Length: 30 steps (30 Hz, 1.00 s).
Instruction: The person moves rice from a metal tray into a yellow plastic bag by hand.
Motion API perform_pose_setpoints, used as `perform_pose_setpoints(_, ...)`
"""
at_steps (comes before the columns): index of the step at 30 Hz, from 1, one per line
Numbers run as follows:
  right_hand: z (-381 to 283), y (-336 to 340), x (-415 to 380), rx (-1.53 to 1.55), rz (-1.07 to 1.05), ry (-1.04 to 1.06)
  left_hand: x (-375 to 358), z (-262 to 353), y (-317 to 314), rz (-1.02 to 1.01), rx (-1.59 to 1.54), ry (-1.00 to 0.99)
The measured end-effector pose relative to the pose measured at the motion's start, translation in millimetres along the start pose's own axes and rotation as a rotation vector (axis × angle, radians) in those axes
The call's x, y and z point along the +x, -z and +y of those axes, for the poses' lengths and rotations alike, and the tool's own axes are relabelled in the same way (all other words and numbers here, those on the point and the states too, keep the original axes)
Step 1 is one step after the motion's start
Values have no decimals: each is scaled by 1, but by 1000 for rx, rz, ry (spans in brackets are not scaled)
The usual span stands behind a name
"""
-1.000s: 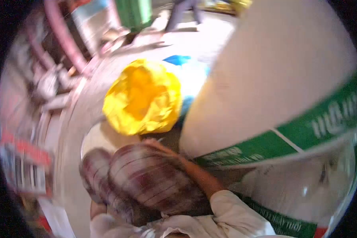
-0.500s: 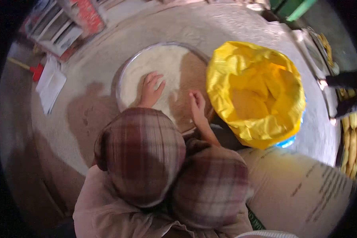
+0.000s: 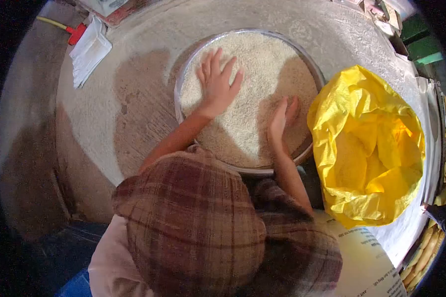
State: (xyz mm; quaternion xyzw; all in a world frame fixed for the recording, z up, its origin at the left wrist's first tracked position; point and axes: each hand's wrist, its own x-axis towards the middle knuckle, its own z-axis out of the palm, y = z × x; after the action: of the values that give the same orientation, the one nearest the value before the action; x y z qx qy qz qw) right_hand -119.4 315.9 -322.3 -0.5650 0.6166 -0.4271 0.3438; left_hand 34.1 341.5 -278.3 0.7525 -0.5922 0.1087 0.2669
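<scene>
A wide round metal pan [image 3: 177,94] sits on the floor, filled with pale grain that looks like rice [image 3: 255,64]. My left hand [image 3: 219,88] lies palm down on the grain at the pan's left side, its fingers spread. On the right side of the pan, in shadow, my right hand [image 3: 281,119] is turned on its edge against the grain. Its thumb and fingers are stretched and a little apart; its palm is partly hidden. Neither hand shows anything gripped.
A yellow woven sack [image 3: 366,153] stands with its mouth open right of the pan. Below it lies a printed white sack [image 3: 362,257]. Plaid cloth [image 3: 193,222] covers my knees. A white sheet [image 3: 91,49] with a red-headed tool [image 3: 77,34] is at upper left.
The view has shifted, bringing the pan and yellow sack further right. My left hand has spread its fingers wider on the grain. My right hand's fingers, bunched before, now look straighter.
</scene>
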Motion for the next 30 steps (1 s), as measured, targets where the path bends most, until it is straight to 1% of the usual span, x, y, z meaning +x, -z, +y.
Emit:
perform_pose_setpoints(2,12,-3,2,23,1,-7,8,-12,-3,145,73,-16)
perform_pose_setpoints(3,17,-6,2,47,2,2,10,-19,-10,134,75,-18)
perform_pose_setpoints(4,11,-8,1,47,3,-6,13,-25,-15,132,-50,28)
perform_pose_setpoints(5,4,-7,1,123,-9,-57,13,-28,-20,131,-177,77)
perform_pose_setpoints(6,0,-6,1,197,-20,-105,7,-28,-24,125,-181,78)
perform_pose_setpoints(7,2,-6,1,190,-17,-107,3,-20,-25,86,-285,86)
perform_pose_setpoints(8,5,-7,1,298,-28,-94,0,-13,-26,47,-390,93)
perform_pose_setpoints(9,9,-7,2,406,-37,-80,-4,-8,-30,44,-398,93)
perform_pose_setpoints(10,15,-11,4,402,-28,-78,-7,-5,-36,-68,-624,208)
perform_pose_setpoints(11,19,-17,5,507,-51,-98,-10,-3,-42,-187,-847,319)
perform_pose_setpoints(12,23,-20,5,613,-73,-117,-13,0,-48,-194,-854,309)
perform_pose_setpoints(13,13,-18,2,612,-60,-116,-17,3,-54,-224,-1045,472)
perform_pose_setpoints(15,-22,-15,-5,1138,-113,-500,-17,9,-62,-284,-1415,804)
perform_pose_setpoints(16,-27,-20,-9,1069,-55,-490,-14,14,-57,-291,-1418,792)
perform_pose_setpoints(17,-28,-21,-11,1073,-47,-485,-14,18,-51,-436,-1724,999)
perform_pose_setpoints(18,-28,-23,-12,1166,-86,-590,-13,22,-44,-593,-2022,1209)
perform_pose_setpoints(19,-27,-26,-12,1258,-126,-694,-12,25,-40,-602,-2021,1200)
perform_pose_setpoints(20,-18,-34,-11,1210,-109,-667,-12,27,-36,-576,-2035,1181)
perform_pose_setpoints(21,-23,-35,-10,1211,-105,-663,-11,32,-28,-547,-2051,1164)
perform_pose_setpoints(22,-28,-35,-10,1265,-89,-684,-13,39,-16,-550,-2053,1161)
perform_pose_setpoints(24,-37,-40,-9,1328,-71,-702,-10,54,15,-358,-1786,873)
perform_pose_setpoints(25,-43,-41,-9,1257,-35,-620,-5,53,13,-361,-1783,869)
perform_pose_setpoints(26,-49,-41,-9,1183,-2,-540,3,51,9,-390,-1892,938)
perform_pose_setpoints(27,-54,-38,-5,1186,-6,-540,10,49,6,-417,-2000,1007)
perform_pose_setpoints(28,-73,-27,0,1242,-60,-546,18,49,7,-415,-1998,1004)
perform_pose_setpoints(29,-90,-18,4,1297,-113,-550,26,52,10,-424,-2099,1030)
perform_pose_setpoints(30,-98,-13,8,1297,-113,-545,34,57,15,-435,-2204,1056)
